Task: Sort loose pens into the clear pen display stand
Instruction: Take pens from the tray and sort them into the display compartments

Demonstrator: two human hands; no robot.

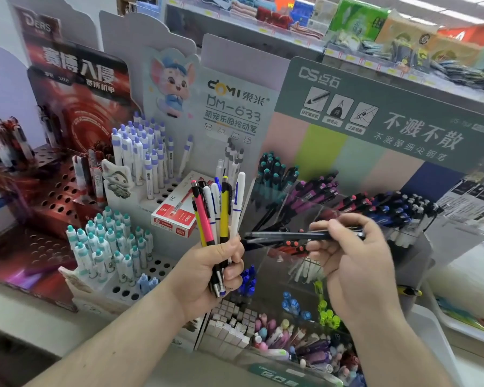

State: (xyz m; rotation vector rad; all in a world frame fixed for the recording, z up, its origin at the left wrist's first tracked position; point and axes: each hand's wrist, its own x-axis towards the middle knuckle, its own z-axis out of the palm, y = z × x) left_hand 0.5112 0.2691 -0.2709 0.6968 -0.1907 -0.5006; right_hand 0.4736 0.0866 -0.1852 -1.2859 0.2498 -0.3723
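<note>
My left hand (211,270) grips a fanned bundle of loose pens (218,208), pink, yellow, white and blue ones, tips down and caps up. My right hand (352,261) pinches two dark pens (285,236) held level, their points aimed left. They hover over the clear pen display stand (419,247), whose tiered compartments hold purple, dark blue, black and white pens. Red-capped pens lie in the compartment right under the dark pens.
A white perforated rack (162,266) of teal-capped pens stands at left, a lavender-capped set behind it, and a red box (173,215) between them. A red perforated display sits far left. Low trays of erasers and pastel pens lie in front. Stocked shelves rise behind.
</note>
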